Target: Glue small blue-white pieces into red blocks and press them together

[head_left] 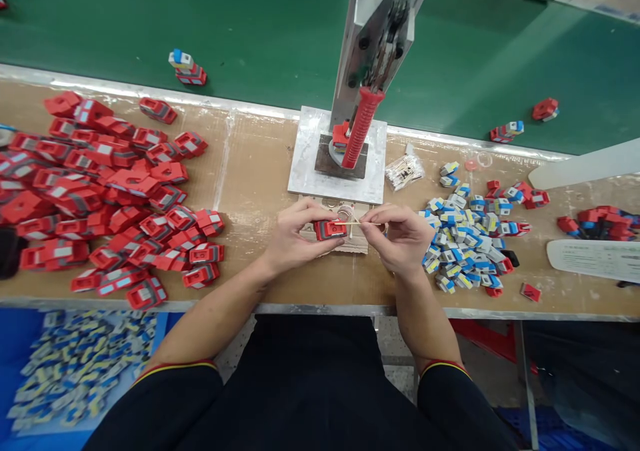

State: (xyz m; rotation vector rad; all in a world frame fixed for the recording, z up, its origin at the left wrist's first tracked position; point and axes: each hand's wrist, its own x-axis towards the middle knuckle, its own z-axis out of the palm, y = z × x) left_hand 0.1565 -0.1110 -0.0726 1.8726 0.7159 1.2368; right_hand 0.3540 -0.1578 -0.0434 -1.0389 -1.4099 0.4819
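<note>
Near the middle of the bench, my left hand (296, 236) grips a red plastic part (330, 230) between thumb and fingers. My right hand (399, 238) pinches a thin pale stick (354, 224), whose left end reaches the right side of the red part. Just behind the two hands lies a piece of cardboard (361, 245) with a small round clear item (345, 212) on it. Whether the stick's tip enters the red part is too small to tell.
A hand press (303, 171) with a red handle (363, 128) stands behind my hands. Red parts (115, 178) are heaped at left, white-and-blue parts (463, 238) at right. A bag of swabs (404, 170) lies beside the press. A green belt (270, 44) runs behind.
</note>
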